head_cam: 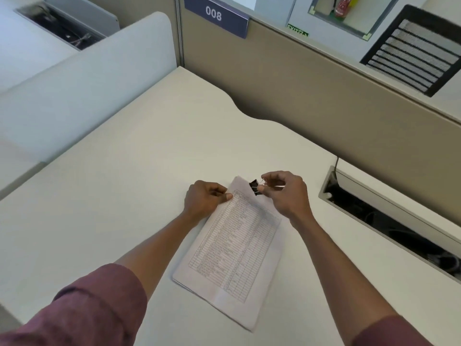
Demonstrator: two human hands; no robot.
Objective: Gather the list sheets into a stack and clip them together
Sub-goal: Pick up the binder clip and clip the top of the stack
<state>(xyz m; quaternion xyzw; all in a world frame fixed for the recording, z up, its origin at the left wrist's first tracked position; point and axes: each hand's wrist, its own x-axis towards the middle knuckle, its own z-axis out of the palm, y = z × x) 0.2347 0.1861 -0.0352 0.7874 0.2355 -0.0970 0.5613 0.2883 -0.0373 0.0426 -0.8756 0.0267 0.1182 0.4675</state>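
A stack of list sheets (232, 248) printed with a table lies on the white desk (124, 196), its long side slanted toward me. My left hand (204, 199) pinches the stack's far left edge between thumb and fingers and presses it down. My right hand (287, 193) grips the wire handles of a black binder clip (255, 187) at the stack's far top edge. Whether the clip's jaws are around the paper or just above it I cannot tell.
An open cable trough (389, 221) with dark wires runs along the desk's right side. A beige partition (324, 96) with a "008" sign (217, 15) stands behind the desk, and a white divider (87, 83) on the left.
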